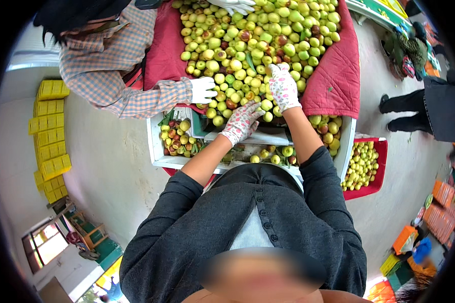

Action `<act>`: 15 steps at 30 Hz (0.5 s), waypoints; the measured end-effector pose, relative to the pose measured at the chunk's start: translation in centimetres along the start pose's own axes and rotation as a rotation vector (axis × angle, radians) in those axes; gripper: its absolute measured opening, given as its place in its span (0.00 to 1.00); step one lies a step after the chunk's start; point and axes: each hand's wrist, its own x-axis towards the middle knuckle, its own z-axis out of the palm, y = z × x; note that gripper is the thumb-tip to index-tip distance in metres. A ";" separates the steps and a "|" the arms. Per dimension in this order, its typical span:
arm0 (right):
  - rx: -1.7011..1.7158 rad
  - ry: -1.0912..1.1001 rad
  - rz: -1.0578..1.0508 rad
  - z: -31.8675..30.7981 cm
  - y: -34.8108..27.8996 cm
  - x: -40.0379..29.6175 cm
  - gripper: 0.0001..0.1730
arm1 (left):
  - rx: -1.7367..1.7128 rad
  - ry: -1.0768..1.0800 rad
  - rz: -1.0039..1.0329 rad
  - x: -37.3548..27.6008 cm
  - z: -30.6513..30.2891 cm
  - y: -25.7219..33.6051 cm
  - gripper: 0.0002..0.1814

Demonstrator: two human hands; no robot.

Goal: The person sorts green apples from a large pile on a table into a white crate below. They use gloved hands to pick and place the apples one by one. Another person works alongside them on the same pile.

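A broad heap of green and brown-mottled jujube-like fruits (250, 57) lies on a red quilted cloth (333, 83) before me. My left hand (242, 122), in a white glove with a pink print, rests at the heap's near edge, its fingers against fruits; whether it grips one is unclear. My right hand (284, 86), gloved alike, reaches farther into the heap on the right, fingertips bent down at a yellowish fruit, and its grip cannot be made out. A green leaf (250, 61) lies among the fruits between and beyond my hands.
A co-worker's white-gloved hand (203, 90) touches the heap at left; another white glove (235, 4) is at the far edge. Redder fruits (176, 138) fill the white-rimmed table's near left corner. A red crate (381, 170) of fruits stands right. Yellow crates (53, 147) are stacked left.
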 end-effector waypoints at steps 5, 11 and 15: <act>-0.330 -0.277 0.052 2.5 0.6 2.6 0.17 | -0.009 0.100 0.125 -0.3 2.0 -1.5 0.25; -0.166 -0.148 0.018 0.7 -1.4 2.2 0.18 | 0.030 0.008 0.017 -0.4 0.2 -0.6 0.23; 0.562 0.041 0.254 -2.4 -1.5 -1.1 0.28 | 0.061 -0.039 0.024 0.0 -0.8 0.4 0.24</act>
